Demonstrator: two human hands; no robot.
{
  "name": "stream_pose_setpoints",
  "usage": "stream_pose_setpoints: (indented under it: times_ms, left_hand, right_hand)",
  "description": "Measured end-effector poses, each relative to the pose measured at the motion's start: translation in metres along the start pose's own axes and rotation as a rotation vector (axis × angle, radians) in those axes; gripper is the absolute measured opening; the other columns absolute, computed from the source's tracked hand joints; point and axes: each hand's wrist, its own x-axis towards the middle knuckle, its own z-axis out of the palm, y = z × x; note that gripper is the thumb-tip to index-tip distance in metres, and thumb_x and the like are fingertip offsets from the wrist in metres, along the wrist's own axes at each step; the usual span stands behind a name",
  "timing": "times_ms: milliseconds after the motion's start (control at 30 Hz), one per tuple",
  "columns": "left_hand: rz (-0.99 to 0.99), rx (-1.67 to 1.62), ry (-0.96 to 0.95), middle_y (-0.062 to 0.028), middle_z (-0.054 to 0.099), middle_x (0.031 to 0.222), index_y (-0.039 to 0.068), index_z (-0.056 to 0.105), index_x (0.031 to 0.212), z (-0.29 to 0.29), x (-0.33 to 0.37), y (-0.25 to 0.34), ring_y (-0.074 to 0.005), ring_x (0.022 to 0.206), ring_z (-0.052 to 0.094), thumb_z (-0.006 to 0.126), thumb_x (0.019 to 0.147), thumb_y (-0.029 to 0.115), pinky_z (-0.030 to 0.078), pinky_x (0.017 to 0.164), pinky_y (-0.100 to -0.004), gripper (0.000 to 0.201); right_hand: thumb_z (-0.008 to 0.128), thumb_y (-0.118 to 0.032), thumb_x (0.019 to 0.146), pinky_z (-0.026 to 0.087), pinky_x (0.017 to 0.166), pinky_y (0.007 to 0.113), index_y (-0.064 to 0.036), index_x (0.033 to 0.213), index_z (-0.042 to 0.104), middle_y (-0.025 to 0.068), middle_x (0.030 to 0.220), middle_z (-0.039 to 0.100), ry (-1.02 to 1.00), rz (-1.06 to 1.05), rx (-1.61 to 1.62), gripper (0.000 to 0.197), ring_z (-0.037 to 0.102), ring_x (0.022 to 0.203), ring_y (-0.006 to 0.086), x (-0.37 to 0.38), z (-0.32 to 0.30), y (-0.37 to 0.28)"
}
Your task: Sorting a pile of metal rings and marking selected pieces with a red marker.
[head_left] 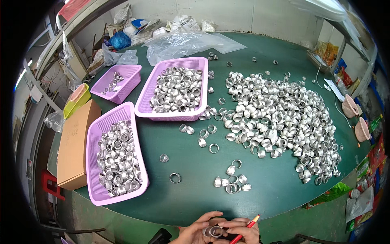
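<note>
At the table's near edge my left hand (195,232) is closed around a silver metal ring (216,232), with what looks like a second ring beside it. My right hand (248,232) is closed on a red pencil (246,228), its pale tip pointing up and to the right. The right fingertips also reach the held rings; whether they grip them I cannot tell. Just beyond my hands lies a small cluster of similar rings (232,188). A single ring (175,177) lies farther left on the green table (183,207).
A large heap of metal rings (280,118) covers the table's right side. Two purple baskets (204,87) (90,162) hold many rings; a smaller purple basket (126,90) holds fewer. A cardboard box (75,142) stands at left. Clear plastic sheeting (183,44) lies at the back.
</note>
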Motion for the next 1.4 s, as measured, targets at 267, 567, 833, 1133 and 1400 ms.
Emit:
stream_pose_setpoints:
  times_ms: [267, 567, 833, 1133, 1400]
  left_hand:
    - [0.518, 1.808, 0.779, -0.0061, 0.052, 0.053, 0.0, 0.054, 0.079, 0.018, -0.001, 0.063, -0.0132, 0.044, 0.05, 0.069, 0.067, 0.02, 0.038, 0.041, -0.0219, 0.027]
    - [0.369, 2.464, 0.839, -0.0186, 0.053, 0.053, -0.005, 0.048, 0.078, -0.004, 0.033, 0.098, -0.0329, 0.051, 0.056, 0.059, 0.073, 0.026, 0.044, 0.044, -0.0385, 0.033]
    - [0.708, 0.454, 0.375, -0.015, 0.051, 0.075, 0.007, 0.049, 0.084, 0.054, -0.006, 0.143, -0.02, 0.048, 0.053, 0.048, 0.078, 0.024, 0.032, 0.026, -0.0201, 0.018]
    - [-0.249, 2.92, 0.787, -0.016, 0.061, 0.073, 0.002, 0.063, 0.074, 0.067, 0.061, 0.171, -0.0299, 0.071, 0.06, 0.061, 0.066, 0.018, 0.048, 0.063, -0.0365, 0.018]
    - [-0.22, 2.64, 0.781, -0.0145, 0.061, 0.069, 0.003, 0.063, 0.072, 0.049, 0.077, 0.176, -0.0258, 0.066, 0.061, 0.057, 0.061, 0.016, 0.048, 0.061, -0.0328, 0.018]
  right_hand:
    - [0.062, 0.006, 0.067, 0.04, 0.075, 0.033, -0.0054, 0.076, 0.04, 0.0123, 0.081, 0.062, 0.155, 0.262, 0.045, 0.027, 0.055, 0.076, 0.0204, -0.011, -0.015, 0.01]
    - [0.059, 0.008, 0.069, 0.043, 0.068, 0.029, -0.0037, 0.075, 0.042, 0.0121, 0.082, 0.06, 0.148, 0.243, 0.178, 0.022, 0.056, 0.074, 0.0182, -0.022, -0.018, 0.016]
    - [0.06, 0.006, 0.071, 0.042, 0.072, 0.028, -0.0039, 0.077, 0.041, 0.0111, 0.082, 0.06, 0.203, 0.309, 0.173, 0.022, 0.054, 0.076, 0.0164, -0.035, -0.036, 0.029]
    - [0.061, 0.006, 0.071, 0.044, 0.066, 0.025, -0.0028, 0.077, 0.042, 0.0107, 0.081, 0.059, 0.189, 0.316, 0.176, 0.021, 0.055, 0.073, 0.0151, -0.037, -0.034, 0.027]
    - [0.06, 0.007, 0.071, 0.044, 0.065, 0.024, -0.0017, 0.076, 0.043, 0.0107, 0.08, 0.059, 0.233, 0.333, 0.102, 0.02, 0.055, 0.072, 0.0145, -0.042, -0.047, 0.03]
